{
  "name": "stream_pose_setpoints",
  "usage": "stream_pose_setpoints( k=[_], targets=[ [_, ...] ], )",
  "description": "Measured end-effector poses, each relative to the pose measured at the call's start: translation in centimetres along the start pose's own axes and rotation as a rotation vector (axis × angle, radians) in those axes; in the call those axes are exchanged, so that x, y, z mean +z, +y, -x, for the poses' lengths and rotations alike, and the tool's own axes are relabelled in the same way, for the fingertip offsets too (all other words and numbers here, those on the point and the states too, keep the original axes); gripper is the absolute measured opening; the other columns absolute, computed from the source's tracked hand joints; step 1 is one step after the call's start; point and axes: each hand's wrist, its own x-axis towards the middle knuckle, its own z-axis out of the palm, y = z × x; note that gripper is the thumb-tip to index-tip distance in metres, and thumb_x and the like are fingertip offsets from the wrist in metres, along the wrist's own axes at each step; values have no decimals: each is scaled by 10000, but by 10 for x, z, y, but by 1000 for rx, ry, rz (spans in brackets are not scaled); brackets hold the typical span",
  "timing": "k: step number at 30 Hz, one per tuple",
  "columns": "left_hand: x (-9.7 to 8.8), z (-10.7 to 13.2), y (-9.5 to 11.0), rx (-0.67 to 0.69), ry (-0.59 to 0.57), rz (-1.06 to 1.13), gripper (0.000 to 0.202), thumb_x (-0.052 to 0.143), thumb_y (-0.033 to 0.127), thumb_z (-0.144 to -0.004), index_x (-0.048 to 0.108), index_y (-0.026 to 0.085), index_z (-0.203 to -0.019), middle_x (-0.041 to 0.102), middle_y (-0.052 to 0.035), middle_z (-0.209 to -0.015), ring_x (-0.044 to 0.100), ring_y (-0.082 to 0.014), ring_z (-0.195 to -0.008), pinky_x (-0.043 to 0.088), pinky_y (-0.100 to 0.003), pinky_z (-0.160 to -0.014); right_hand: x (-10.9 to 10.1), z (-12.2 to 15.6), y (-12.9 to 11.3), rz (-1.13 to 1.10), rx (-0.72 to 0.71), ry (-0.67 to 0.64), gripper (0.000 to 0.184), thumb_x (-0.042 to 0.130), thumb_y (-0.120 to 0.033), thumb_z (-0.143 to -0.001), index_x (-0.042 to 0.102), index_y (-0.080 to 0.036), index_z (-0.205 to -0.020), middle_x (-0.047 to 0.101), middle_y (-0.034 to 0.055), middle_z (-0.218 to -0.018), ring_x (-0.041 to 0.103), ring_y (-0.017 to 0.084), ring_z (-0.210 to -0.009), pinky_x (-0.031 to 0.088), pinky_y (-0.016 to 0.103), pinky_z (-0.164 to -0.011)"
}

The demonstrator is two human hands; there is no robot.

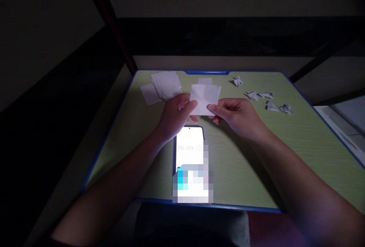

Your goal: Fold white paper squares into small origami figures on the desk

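A small white sheet of paper (204,97) is held up above the table, its broad face toward me. My left hand (178,112) pinches its lower left edge, thumb in front and fingers behind. At the lower right corner, my right hand (235,114) grips it the same way. Faint crease marks show on the sheet. Behind it, another white piece of paper (205,81) lies flat on the table, partly hidden. Below the hands rests a lit phone (189,155) showing a timer, its lower part blurred out.
A loose stack of white paper sheets (167,84) lies at the back left of the green table (137,163), which has a blue rim. Several small folded paper figures (270,105) are scattered at the back right. White papers (348,121) sit beyond the right edge.
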Motion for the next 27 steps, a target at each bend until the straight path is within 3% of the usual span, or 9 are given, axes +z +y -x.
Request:
stream_pose_setpoints(
  k=[6,15,21,27],
  targets=[
    [-2,0,3,65,27,-12,166,552,242,-829,532,168,-683,537,45,-566,596,-75,-452,342,-174,-387,0,0,1,32,42,26,305,722,-436,-731,657,-177,-584,610,4,-516,491,80,-447,367,246,-458],
    [-1,0,7,106,59,15,215,566,246,-826,480,173,-644,513,53,-558,557,-59,-429,356,-168,-392,-2,1,-4,44,-75,9,306,703,-422,-751,615,-185,-579,570,-11,-532,467,84,-482,338,253,-473],
    [0,0,6,70,114,11,128,561,252,-825,529,172,-731,509,49,-573,536,-57,-413,338,-173,-372,0,0,1,106,-55,28,324,655,-441,-791,579,-190,-601,555,-12,-556,443,92,-497,298,263,-471],
    [0,-1,5,68,124,36,149,569,250,-819,510,174,-704,487,50,-570,505,-49,-402,359,-167,-369,-1,2,3,62,-96,-10,275,630,-399,-823,564,-197,-648,554,-10,-591,469,103,-533,318,270,-501]
  ],
)
